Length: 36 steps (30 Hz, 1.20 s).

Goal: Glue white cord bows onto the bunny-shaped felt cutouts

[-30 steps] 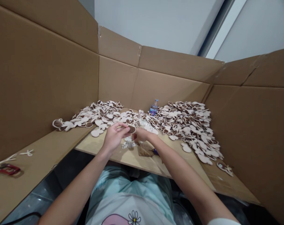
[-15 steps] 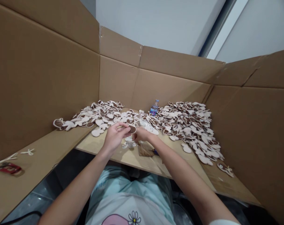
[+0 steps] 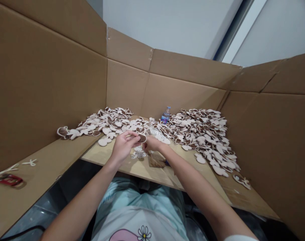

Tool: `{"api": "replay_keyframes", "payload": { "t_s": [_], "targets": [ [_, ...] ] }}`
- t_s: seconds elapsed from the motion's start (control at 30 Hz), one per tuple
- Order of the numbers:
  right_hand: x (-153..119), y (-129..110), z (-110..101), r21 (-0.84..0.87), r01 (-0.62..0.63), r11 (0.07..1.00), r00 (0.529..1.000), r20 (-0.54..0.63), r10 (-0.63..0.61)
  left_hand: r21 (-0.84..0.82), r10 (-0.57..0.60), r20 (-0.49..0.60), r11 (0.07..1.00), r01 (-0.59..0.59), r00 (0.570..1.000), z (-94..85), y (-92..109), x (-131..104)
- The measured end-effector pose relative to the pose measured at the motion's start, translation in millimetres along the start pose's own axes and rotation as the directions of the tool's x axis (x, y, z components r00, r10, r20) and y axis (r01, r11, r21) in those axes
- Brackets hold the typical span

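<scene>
My left hand (image 3: 125, 143) pinches a brown felt piece with a pale edge and a bow (image 3: 141, 136), shaped like a bunny head. Close beside it, my right hand (image 3: 151, 144) points downward with its fingers drawn together; whatever they grip, if anything, is hidden. Under the hands lies a small heap of white pieces with dark specks (image 3: 138, 153). Just right of that heap, a flat brown block (image 3: 156, 160) rests on the wooden board (image 3: 122, 164), near a dark blue object partly covered by my right forearm.
Similar felt pieces form a large pile (image 3: 205, 134) at the right and another pile (image 3: 109, 120) at the left. A water bottle (image 3: 165, 115) and clear plastic bags (image 3: 159, 134) stand between them. A red tool (image 3: 9, 179) lies far left. Cardboard walls (image 3: 187, 90) surround the table.
</scene>
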State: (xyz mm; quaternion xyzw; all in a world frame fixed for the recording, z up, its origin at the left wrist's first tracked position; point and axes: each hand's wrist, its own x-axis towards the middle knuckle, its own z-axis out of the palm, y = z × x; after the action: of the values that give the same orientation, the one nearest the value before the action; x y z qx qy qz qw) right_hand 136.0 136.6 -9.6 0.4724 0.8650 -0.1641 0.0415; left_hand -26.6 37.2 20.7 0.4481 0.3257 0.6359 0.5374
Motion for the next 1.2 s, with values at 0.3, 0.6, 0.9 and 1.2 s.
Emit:
{"api": "replay_keyframes", "payload": {
  "t_s": [0.3, 0.6, 0.9, 1.2],
  "targets": [
    [1.0, -0.5, 0.1, -0.032, -0.002, 0.999, 1.0, 0.006, 0.003, -0.014, -0.002, 0.002, 1.0, 0.002, 1.0, 0.6, -0.4, 0.5],
    [1.6, 0.2, 1.6, -0.027, -0.001, 1.0, 1.0, -0.002, 0.001, -0.007, 0.001, 0.001, 1.0, -0.001, 1.0, 1.1, -0.8, 0.4],
    [3.5, 2.1, 4.0, -0.02, -0.005, 1.0, 1.0, -0.008, 0.004, -0.01, -0.005, -0.001, 1.0, 0.005, 1.0, 0.9, -0.9, 1.4],
    [5.0, 2.5, 5.8, -0.012, -0.016, 1.0, 1.0, -0.013, 0.016, -0.01, -0.003, -0.002, 1.0, 0.003, 1.0, 1.0, -0.8, 1.5]
  ]
}}
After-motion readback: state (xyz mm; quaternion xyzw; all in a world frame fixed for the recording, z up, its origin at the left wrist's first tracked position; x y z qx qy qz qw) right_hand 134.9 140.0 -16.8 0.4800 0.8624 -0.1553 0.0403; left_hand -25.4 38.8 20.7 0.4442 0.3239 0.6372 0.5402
